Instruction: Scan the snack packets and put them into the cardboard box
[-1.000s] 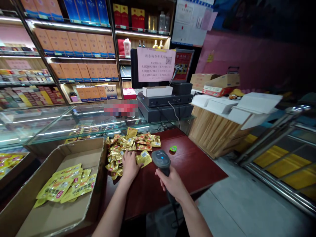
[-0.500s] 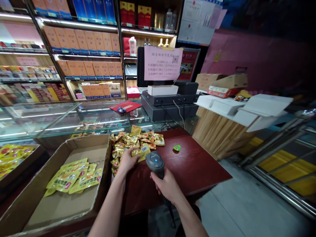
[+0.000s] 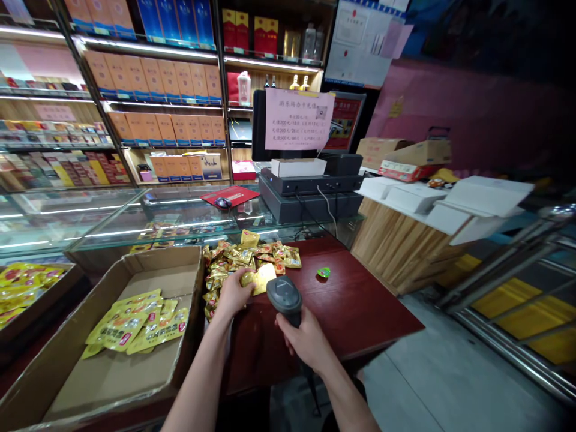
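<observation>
My left hand (image 3: 236, 294) grips a gold snack packet (image 3: 261, 278) by its left end, at the front of a heap of small gold and orange packets (image 3: 236, 255). Light from the scanner falls brightly on the packet's face. My right hand (image 3: 306, 341) is wrapped round the handle of a dark grey barcode scanner (image 3: 284, 295), whose head points at the packet from close by. A cord hangs from the handle's lower end. To the left, an open cardboard box (image 3: 180, 354) holds several flat yellow snack pouches (image 3: 135, 324).
A small green packet (image 3: 323, 273) lies on the dark red tabletop (image 3: 369, 306). Behind stand a glass counter (image 3: 180, 207), a mouse (image 3: 222, 203) and a monitor (image 3: 258, 126) above a cash drawer (image 3: 306, 204). Another box of yellow pouches (image 3: 29, 285) is at far left; a metal railing (image 3: 508, 336) stands right.
The scanner's blue indicator light has gone off, and bright light now shows on the gold packet. Both hands keep nearly the same position.
</observation>
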Available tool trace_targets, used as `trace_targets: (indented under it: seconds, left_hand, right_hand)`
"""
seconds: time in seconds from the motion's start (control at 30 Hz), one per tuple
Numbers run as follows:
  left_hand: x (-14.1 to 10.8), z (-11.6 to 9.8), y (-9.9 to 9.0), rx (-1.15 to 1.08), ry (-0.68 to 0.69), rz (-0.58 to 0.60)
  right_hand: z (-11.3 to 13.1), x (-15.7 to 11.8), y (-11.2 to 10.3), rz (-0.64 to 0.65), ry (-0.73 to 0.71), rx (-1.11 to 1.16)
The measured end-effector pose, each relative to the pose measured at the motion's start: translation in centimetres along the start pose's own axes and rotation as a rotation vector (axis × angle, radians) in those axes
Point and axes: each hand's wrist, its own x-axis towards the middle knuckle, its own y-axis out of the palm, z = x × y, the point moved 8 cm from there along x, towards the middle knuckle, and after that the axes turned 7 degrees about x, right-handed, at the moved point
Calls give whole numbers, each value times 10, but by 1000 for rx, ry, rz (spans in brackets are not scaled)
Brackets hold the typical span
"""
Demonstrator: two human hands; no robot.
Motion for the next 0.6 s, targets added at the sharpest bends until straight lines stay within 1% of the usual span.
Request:
trace_targets:
  seconds: [0.1, 0.2, 0.27, 0.33, 0.5, 0.57, 0.6]
  left_hand:
    - [-6, -9, -11, 25, 29, -17]
    - [-17, -19, -39, 53, 52, -101]
    - [-25, -21, -64, 76, 51, -181]
    - [-33, -17, -94, 114, 44, -282]
    - [-63, 9, -175, 267, -3, -580]
    - [-77, 18, -202, 317, -24, -691]
    - [-83, 21, -212, 336, -32, -727]
  right_hand:
    - [-4, 3, -2, -6, 7, 12]
    - [-5, 9, -1, -4, 25, 8]
    - [-3, 13, 2, -4, 33, 14]
    - [1, 17, 8, 5, 37, 26]
    - [10, 26, 31, 43, 34, 47]
    - [12, 28, 41, 66, 24, 47]
    - [13, 28, 45, 78, 21, 47]
